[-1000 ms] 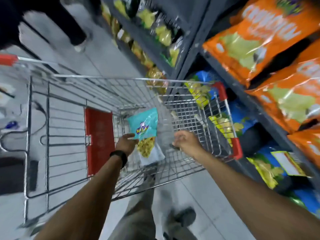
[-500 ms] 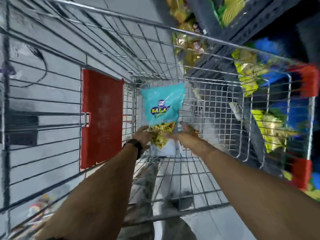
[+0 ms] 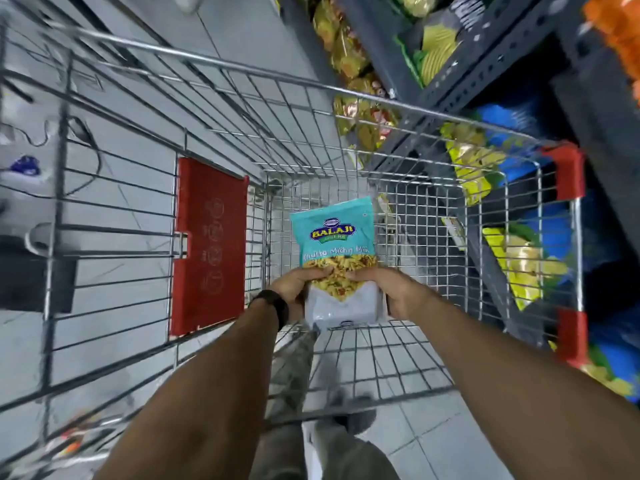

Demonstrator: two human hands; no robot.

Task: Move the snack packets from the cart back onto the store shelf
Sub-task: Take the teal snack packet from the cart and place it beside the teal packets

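Note:
A teal and white snack packet (image 3: pixel 334 237) with a blue logo stands upright inside the wire cart (image 3: pixel 433 209), near the cart's bottom. My left hand (image 3: pixel 296 289) grips its lower left side, and my right hand (image 3: pixel 398 292) grips its lower right side. Both thumbs press on the packet's front over the yellow snack picture. A black band sits on my left wrist. The dark store shelf (image 3: pixel 512 53) rises at the right, beyond the cart's side wall.
A red flap (image 3: pixel 207 251) hangs on the cart's left inner wall. Red corner guards (image 3: pixel 568 174) mark the cart's right rim. Yellow, green and blue snack bags (image 3: pixel 474 157) fill the shelves to the right. Grey tiled floor (image 3: pixel 242 32) lies ahead.
My right hand has closed on the packet beside my left hand. The view has moved closer and down into the cart, and the packet now stands upright between both hands.

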